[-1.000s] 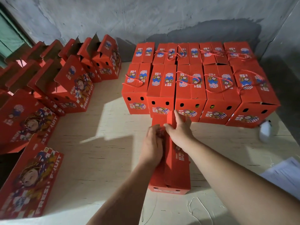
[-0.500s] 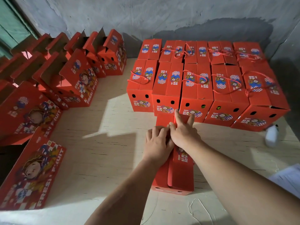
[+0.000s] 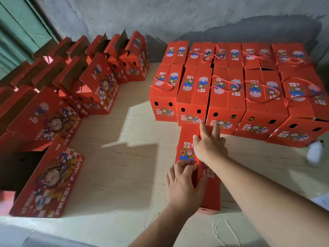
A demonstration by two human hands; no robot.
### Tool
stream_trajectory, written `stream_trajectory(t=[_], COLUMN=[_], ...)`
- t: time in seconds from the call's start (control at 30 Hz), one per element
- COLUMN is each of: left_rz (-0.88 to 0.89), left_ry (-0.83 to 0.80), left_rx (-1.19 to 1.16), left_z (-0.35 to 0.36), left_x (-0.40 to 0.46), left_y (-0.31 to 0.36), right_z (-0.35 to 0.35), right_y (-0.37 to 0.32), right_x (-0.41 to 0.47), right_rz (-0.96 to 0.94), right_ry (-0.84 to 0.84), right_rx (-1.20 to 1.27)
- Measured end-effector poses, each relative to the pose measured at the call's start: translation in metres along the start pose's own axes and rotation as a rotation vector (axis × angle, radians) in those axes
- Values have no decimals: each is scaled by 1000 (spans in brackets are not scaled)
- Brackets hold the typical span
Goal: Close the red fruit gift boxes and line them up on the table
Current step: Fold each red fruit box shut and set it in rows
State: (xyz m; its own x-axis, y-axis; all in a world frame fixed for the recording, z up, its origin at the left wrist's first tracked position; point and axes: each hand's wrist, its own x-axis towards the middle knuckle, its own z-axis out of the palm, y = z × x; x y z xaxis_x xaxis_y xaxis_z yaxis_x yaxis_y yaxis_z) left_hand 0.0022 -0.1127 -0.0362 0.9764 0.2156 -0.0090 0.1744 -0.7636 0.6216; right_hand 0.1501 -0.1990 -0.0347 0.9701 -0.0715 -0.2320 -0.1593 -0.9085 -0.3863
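Note:
A long red fruit gift box (image 3: 187, 138) lies on the wooden table (image 3: 115, 166) straight in front of me, its far end touching a block of closed red boxes (image 3: 226, 97) with rope handles. My left hand (image 3: 185, 184) sits on the near half of its top, fingers bent on the left flap and thumb over the raised middle seam. My right hand (image 3: 210, 145) presses on the far half with straight fingers, the index finger pointing at the closed block. My hands and forearms hide most of the box's top.
Several open boxes (image 3: 96, 86) with raised flaps stand in rows at the left and back left. One box (image 3: 48, 184) stands at the near left table edge. A white bottle (image 3: 315, 154) is at the right, and white paper (image 3: 323, 202) lies near the right edge.
My left hand has slid along the box's top toward me, uncovering the printed label. My right hand stays pressing at the far end. The camera has tilted slightly.

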Motion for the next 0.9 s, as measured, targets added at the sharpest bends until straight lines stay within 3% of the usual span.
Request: stream_trajectory(t=[0.2, 0.3, 0.4, 0.5, 0.6, 0.67, 0.73, 0.8, 0.87, 0.9], left_rz=[42, 106, 47, 60, -68, -364, -721, -838, -743, -695], left_ry=[-154, -97, -47, -71, -89, -107, -288, -511, -436, -332], left_rx=[-8, 166, 149, 214, -98, -403, -660, -797, -870, -919], left_z=[-9, -2, 2, -3, -13, -18, -24, -30, -29, -29], left_x=[6, -1, -5, 1, 4, 5, 3, -3, 1, 5], left_y=[-12, -9, -3, -8, -18, -33, -49, -56, -58, -54], right_z=[-11, 4, 13, 11, 9, 6, 10, 14, 14, 11], right_y=[18, 30, 33, 34, 36, 42, 57, 66, 64, 60], right_x=[-8, -29, -42, -38, -34, -41, -55, -75, -88, -90], right_rz=[-97, -187, -225, -242, -255, -124, 261, 613, 727, 720], right_ry=[-170, -79, 60, 52, 22, 135, 204, -116, -464, -489], right_rx=[130, 70, 3, 3, 197, 493, 657, 799, 1049, 1121])
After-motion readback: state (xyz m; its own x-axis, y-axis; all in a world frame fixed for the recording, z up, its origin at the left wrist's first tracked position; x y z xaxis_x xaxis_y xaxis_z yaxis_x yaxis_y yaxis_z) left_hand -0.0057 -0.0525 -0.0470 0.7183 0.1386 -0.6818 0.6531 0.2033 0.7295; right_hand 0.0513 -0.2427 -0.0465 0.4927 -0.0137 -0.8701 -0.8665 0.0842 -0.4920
